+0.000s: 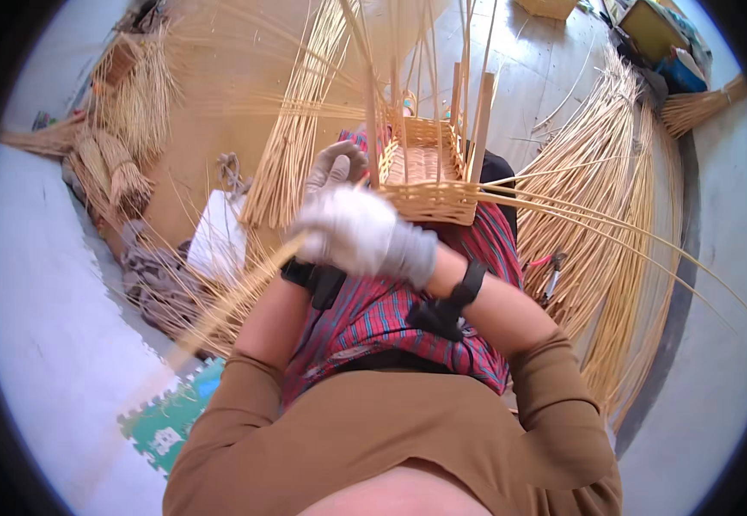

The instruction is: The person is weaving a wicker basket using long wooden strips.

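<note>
While an open wicker basket (pixel 432 205) with tall upright stakes (pixel 480 125) rests on the person's lap, over a red-and-blue plaid cloth (pixel 373 331), two gloved hands meet just left of it. The right hand (pixel 358 228), blurred, crosses in front of the left and grasps a pale cane strand (pixel 219 318) that trails toward the lower left. The left hand (pixel 326 172) has bent fingers beside the basket; whether it grips anything, I cannot tell. Smooth brown-grey floor (pixel 210 142) spreads beyond. Long cane bundles lie ahead (pixel 292 129) and fan out at right (pixel 593 185), near red-handled cutters (pixel 552 275). Along the pale left wall (pixel 42 258) are more bundles (pixel 137 107), a crumpled grey cloth (pixel 154 284), a white panel (pixel 219 232) and a green interlocking mat (pixel 154 426).
</note>
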`<state>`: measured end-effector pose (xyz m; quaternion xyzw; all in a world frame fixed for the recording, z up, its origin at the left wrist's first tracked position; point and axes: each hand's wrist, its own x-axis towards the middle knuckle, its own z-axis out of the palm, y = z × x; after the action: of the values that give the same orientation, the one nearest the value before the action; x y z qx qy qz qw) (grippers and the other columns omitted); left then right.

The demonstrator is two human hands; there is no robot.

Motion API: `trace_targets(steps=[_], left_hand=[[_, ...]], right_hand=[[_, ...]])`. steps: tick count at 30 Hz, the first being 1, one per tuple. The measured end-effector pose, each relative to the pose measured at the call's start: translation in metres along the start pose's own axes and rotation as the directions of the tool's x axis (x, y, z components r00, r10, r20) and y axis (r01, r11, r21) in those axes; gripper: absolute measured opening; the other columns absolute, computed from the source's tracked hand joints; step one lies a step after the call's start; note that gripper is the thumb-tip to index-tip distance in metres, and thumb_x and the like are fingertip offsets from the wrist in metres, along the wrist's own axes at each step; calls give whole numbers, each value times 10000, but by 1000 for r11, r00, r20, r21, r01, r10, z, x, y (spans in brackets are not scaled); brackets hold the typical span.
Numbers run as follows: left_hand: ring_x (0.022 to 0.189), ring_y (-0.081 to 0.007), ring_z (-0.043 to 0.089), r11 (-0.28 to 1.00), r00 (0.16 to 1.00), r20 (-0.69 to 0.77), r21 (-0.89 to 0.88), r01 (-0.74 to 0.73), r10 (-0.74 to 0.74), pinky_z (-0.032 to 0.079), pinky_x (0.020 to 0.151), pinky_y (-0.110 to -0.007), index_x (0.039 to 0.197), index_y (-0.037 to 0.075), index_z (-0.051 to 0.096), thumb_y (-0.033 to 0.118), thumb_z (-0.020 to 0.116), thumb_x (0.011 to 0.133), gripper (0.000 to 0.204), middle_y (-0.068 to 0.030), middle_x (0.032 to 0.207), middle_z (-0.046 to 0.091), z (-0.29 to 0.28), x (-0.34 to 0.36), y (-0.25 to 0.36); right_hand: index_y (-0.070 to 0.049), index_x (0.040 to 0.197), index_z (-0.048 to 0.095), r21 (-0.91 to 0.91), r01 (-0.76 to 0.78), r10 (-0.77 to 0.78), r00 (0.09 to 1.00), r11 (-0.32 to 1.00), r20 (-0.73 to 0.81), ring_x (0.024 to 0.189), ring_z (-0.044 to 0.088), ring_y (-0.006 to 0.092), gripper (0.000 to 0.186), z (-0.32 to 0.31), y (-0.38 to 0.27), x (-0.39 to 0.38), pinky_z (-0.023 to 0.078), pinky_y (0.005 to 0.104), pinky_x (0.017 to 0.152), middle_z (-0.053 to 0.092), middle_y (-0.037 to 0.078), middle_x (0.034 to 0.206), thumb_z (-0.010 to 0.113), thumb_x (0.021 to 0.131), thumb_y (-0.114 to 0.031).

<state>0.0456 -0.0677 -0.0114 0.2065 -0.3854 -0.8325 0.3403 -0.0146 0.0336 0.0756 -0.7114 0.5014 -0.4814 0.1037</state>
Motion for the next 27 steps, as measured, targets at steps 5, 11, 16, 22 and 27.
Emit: trace_targets(steps=[5, 11, 16, 22, 27], left_hand=[[692, -131, 571, 987, 961, 231, 82, 139, -154, 494, 669, -293, 1077, 77, 622, 522, 507, 1021, 463, -12, 780, 590, 23, 26, 9], [474, -100, 322, 964, 946, 203, -29, 263, -252, 302, 463, -273, 851, 123, 553, 749, 291, 981, 690, 42, 550, 338, 15, 25, 0], [855, -117, 587, 894, 963, 229, 446, 29, -146, 499, 839, -298, 901, 99, 550, 351, 665, 994, 292, -6, 904, 602, 25, 10, 7], [1129, -133, 557, 849, 883, 424, 526, -58, -201, 453, 1027, -339, 1093, 107, 520, 106, 742, 927, 277, -17, 1114, 609, -7, 18, -7], [968, -99, 565, 851, 949, 278, 525, -21, -149, 489, 916, -288, 1072, 82, 527, 52, 711, 933, 232, 6, 986, 586, -9, 9, -21]], right_hand=[[-119, 799, 642, -33, -172, 173, 983, 985, 61, 668, 633, 358, 229, 3, -20, -49, 521, 434, 679, 629, 122, 669, 733, 851, -323], [-75, 960, 579, 926, 162, 665, 654, 341, -360, 707, 638, 173, 406, -25, 77, -124, 569, 385, 775, 638, 56, 774, 454, 1076, -443], [-44, 1137, 589, 737, -423, 823, 473, 526, -316, 944, 693, 176, 140, -56, 42, -124, 602, 322, 827, 689, 83, 1044, 500, 1071, -130], [-9, 1068, 628, 229, -600, 640, 684, 767, -351, 778, 710, 204, 108, -83, 43, -64, 558, 291, 731, 712, 111, 864, 578, 986, -58], [-17, 1098, 678, -112, -320, 316, 947, 941, -55, 1004, 654, 392, 202, -80, 93, 8, 532, 409, 886, 694, 206, 971, 627, 906, -51]])
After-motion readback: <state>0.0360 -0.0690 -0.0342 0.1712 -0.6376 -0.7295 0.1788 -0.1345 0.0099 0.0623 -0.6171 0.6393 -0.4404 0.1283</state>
